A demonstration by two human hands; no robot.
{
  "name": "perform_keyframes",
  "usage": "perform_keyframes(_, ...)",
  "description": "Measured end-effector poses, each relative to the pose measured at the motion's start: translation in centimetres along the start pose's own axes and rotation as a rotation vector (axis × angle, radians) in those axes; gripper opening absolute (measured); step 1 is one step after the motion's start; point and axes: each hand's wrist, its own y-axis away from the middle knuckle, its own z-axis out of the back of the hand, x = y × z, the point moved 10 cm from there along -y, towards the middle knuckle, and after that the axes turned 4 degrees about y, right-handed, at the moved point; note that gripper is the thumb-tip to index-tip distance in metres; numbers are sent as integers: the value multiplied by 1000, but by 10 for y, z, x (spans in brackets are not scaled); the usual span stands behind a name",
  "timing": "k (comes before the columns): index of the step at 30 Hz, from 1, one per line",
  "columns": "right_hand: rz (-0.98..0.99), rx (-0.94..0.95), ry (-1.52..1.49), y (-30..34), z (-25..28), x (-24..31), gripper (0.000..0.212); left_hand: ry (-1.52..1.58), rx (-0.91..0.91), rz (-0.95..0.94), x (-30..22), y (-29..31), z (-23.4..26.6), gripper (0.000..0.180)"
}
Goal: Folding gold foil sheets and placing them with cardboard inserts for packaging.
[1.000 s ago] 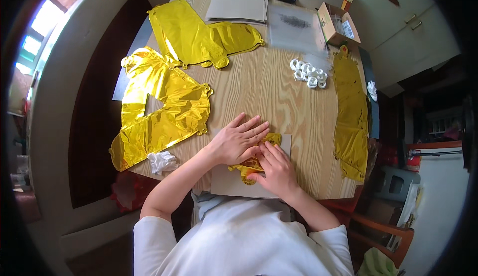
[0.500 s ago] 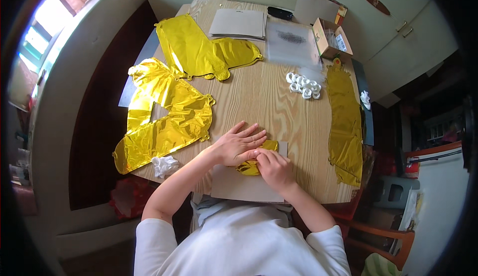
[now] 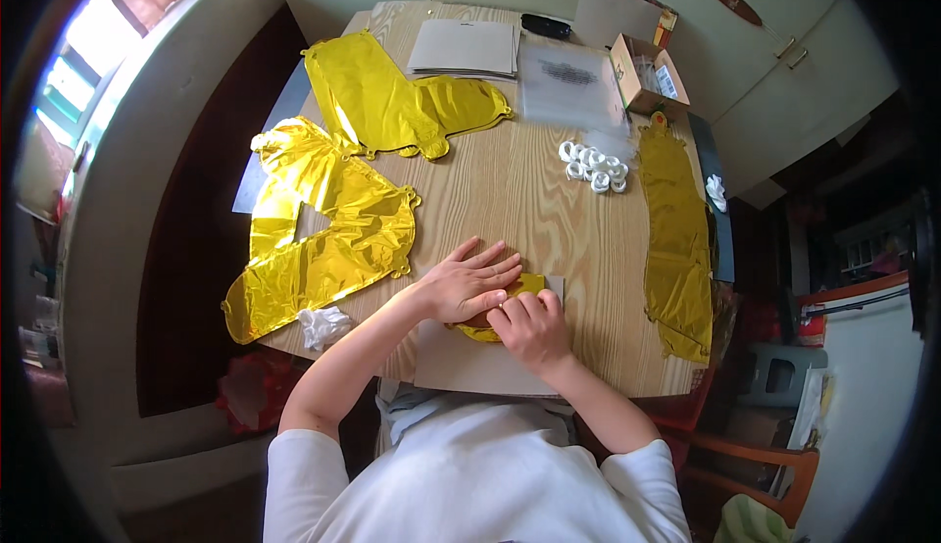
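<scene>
A small folded gold foil balloon (image 3: 531,283) lies on a grey card (image 3: 470,359) at the near edge of the table. Across its left part my left hand (image 3: 465,287) rests flat, palm down with fingers spread, hiding much of the foil. My right hand (image 3: 533,331) is closed, its curled fingers on the foil beside my left thumb; they seem to pinch it, though the fingertips are partly hidden. Two flattened gold foil balloons lie at the left, one crinkled and shiny (image 3: 363,224), the other smoother (image 3: 368,97) behind it.
Several white ribbon rolls (image 3: 595,167) sit right of centre. Another gold foil balloon (image 3: 676,249) lies along the right edge. Behind are stacked cards (image 3: 461,48), clear plastic bags (image 3: 569,87), a black case (image 3: 546,25) and a small open box (image 3: 650,77). A crumpled white tissue (image 3: 323,327) lies near left.
My right hand has shifted slightly left and down, its fingers curling closer together over the foil. My left hand stays pressed flat in nearly the same place.
</scene>
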Motion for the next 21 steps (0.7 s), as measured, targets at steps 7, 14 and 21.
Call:
perform_keyframes(7, -30, 42, -160, 7, -1, 1, 19, -16, -5, -6, -2, 0, 0, 75)
perform_keyframes(14, -42, 23, -128, 12, -8, 5, 22, -48, -11, -18, -3, 0, 0, 76)
perform_keyframes(21, -62, -10, -183, 12, -8, 2, 10, -42, -27, -25, -3, 0, 0, 75)
